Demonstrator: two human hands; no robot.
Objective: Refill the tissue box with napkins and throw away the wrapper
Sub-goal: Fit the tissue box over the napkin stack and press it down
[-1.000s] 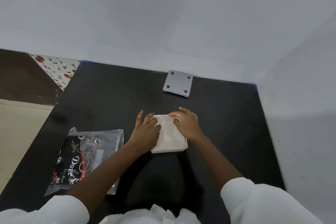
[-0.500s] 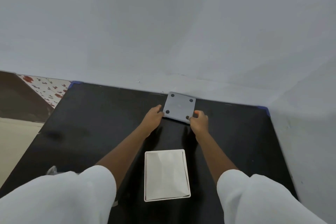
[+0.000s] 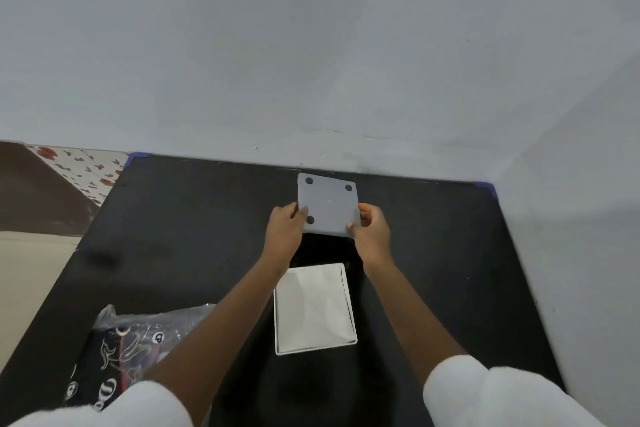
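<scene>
Grey square lid [image 3: 328,204] with black dot feet held above the black table [image 3: 180,218], left hand [image 3: 284,230] and right hand [image 3: 372,232] fingers gripping its side edges, white napkin-filled box [image 3: 314,309] open on the table nearer the person, printed plastic wrapper [image 3: 131,343] lying at the left

Grey square lid [image 3: 328,205] with black corner pads gripped at its edges by left hand [image 3: 284,230] and right hand [image 3: 371,231], white tissue box [image 3: 314,309] filled with napkins set on black tabletop [image 3: 180,225], printed plastic wrapper [image 3: 119,347] laid beside the left forearm
</scene>
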